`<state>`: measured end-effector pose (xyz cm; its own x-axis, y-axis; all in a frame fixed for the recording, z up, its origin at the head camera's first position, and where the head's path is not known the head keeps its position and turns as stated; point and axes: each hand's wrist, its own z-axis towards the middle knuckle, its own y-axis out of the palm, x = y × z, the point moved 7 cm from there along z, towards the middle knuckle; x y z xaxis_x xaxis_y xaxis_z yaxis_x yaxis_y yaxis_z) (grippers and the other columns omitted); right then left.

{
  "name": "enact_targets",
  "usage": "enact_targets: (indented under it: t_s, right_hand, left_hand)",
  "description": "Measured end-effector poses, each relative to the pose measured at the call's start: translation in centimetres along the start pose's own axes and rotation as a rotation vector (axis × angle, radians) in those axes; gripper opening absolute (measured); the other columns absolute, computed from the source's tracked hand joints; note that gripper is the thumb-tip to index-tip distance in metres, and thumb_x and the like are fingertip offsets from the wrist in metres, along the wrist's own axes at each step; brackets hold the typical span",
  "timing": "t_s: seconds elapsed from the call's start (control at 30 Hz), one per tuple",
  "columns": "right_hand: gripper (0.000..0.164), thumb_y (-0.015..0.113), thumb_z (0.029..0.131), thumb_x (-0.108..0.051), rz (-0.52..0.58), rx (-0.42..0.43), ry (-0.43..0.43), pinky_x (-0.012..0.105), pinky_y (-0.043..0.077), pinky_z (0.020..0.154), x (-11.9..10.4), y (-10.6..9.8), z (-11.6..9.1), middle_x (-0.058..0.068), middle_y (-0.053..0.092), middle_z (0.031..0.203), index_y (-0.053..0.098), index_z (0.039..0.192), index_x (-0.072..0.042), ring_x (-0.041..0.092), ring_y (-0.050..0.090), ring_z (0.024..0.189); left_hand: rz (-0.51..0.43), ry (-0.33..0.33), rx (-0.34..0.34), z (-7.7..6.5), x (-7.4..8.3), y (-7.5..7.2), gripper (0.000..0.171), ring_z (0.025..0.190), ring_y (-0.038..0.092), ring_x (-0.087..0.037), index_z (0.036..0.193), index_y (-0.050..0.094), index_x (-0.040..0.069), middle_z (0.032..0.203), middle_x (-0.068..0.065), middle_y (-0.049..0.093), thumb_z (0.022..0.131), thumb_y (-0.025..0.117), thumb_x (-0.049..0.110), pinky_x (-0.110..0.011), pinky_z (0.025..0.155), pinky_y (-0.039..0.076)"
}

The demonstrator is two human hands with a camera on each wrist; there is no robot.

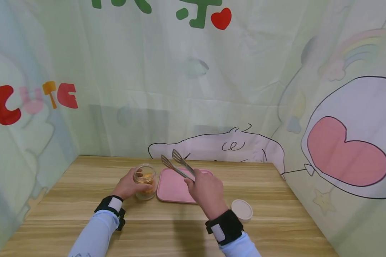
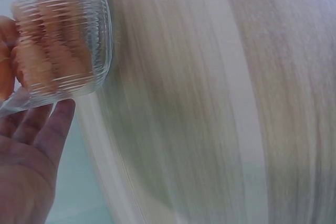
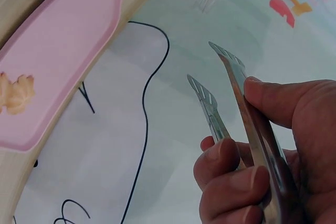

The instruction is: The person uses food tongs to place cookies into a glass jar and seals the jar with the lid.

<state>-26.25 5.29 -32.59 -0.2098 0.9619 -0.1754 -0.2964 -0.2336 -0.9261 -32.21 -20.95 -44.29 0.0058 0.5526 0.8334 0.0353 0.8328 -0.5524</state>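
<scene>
Gripping a clear ribbed jar (image 1: 145,195) with our left hand (image 1: 128,186), we have thumb and fingers curled round its side. It is just beside the left edge of a pink tray (image 1: 172,185), with orange-brown pieces (image 2: 52,51) inside; we cannot tell whether its base touches the tabletop (image 1: 154,225). Our right hand (image 1: 207,191) clasps metal tongs (image 3: 260,145), their slotted tips spread apart. We see the tray lying near the tabletop's far edge, and at least one golden morsel (image 3: 18,93) near the tray's far right corner. Toward the tabletop's right edge, near our right wrist, lies a round white lid (image 1: 242,210). We wear black wristbands (image 1: 225,227) over pale blue sleeves (image 1: 94,233). Beyond the far edge hangs a printed backdrop (image 1: 141,71), coloured letters (image 1: 5,105) on its left.
</scene>
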Motion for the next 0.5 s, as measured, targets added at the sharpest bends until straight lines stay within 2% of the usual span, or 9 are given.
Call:
enact_targets:
  t_s: [0.13,0.33,0.5]
  right_hand:
    - [0.037,0.077,0.092,-0.039,0.024,-0.014,0.037,0.038,0.049,0.051,1.3,0.1,0.0,0.003,0.069,0.078,0.074,0.110,-0.008,0.020,0.063,0.063]
    - [0.042,0.075,0.094,-0.039,0.052,-0.058,0.108,0.034,0.039,0.045,3.6,0.5,-0.1,0.001,0.057,0.064,0.072,0.123,-0.009,0.017,0.053,0.055]
    - [0.045,0.073,0.095,-0.041,0.035,-0.086,0.160,0.034,0.039,0.045,5.4,0.8,-0.4,0.004,0.057,0.067,0.072,0.125,-0.008,0.019,0.053,0.057]
  left_hand:
    - [-0.002,-0.004,-0.007,0.0,0.1,0.0,0.102,0.137,0.043,-0.050,0.154,0.031,-0.004,0.152,-0.033,0.042,0.081,0.088,0.038,-0.065,0.112,0.036]
    - [0.002,-0.002,-0.006,-0.1,0.2,0.0,0.102,0.137,0.043,-0.049,0.155,0.031,-0.004,0.152,-0.032,0.043,0.081,0.088,0.038,-0.064,0.112,0.036]
    - [0.004,-0.011,-0.001,-0.1,0.1,0.0,0.101,0.136,0.044,-0.049,0.153,0.032,-0.004,0.151,-0.033,0.043,0.080,0.088,0.037,-0.063,0.111,0.037]
